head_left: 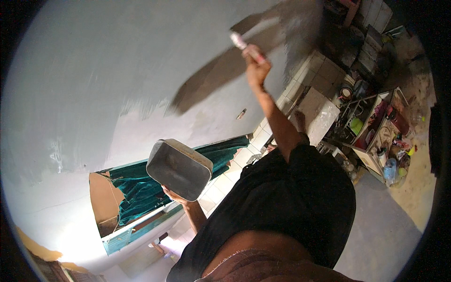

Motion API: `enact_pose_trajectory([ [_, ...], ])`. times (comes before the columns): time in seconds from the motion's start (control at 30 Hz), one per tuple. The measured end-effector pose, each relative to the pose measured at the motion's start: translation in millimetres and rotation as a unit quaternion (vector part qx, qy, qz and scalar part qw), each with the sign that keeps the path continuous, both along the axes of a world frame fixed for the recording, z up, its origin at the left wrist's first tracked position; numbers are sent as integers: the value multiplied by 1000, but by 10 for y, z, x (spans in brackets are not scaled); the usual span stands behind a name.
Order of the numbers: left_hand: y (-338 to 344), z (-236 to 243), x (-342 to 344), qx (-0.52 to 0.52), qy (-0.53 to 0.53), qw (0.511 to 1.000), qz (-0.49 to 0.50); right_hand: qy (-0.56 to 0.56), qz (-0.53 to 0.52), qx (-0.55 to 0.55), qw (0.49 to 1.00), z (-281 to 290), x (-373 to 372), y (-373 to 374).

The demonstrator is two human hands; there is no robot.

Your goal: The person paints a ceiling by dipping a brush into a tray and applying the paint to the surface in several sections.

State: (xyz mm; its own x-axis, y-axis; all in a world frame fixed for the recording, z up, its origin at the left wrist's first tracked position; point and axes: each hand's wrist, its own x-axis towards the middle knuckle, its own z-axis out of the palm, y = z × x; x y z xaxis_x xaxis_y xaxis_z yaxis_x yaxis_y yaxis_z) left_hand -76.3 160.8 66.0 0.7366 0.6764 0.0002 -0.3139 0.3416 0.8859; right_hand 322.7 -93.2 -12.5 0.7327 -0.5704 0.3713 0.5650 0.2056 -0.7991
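Note:
My right hand (257,68) is raised high against the wall, closed around what looks like a paintbrush (238,40). Motion blurs the brush; its pale and reddish parts show, but the bristles are hard to make out. Lower and to the left, my left hand (176,195) supports a rectangular tub (187,151) from underneath and is partly hidden by it. The tub is tilted, its inside coated in grey. Grey paint with streaky brush marks covers much of the wall (94,70), with paler patches lower down.
A window opening with a green curtain (136,181) lies behind the tub. White tiles (225,181) run along the wall's lower part. At right stand a pale slab (322,113) and a rack (366,157) crowded with bottles and household items. Shadows fall across the wall.

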Motion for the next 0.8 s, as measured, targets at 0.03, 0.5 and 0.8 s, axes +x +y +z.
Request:
enact_pose_trajectory([
  [0.03,-5,-18,-90,0,-1,1000,8,4,56,-14,998,0,-286,234],
  [0.5,442,-346,-221,151,-38,987,-33,-109,242,-91,960,41,-692,489],
  [0.8,166,-320,-44,38,-14,999,22,-14,42,-6,999,251,-174,110],
])
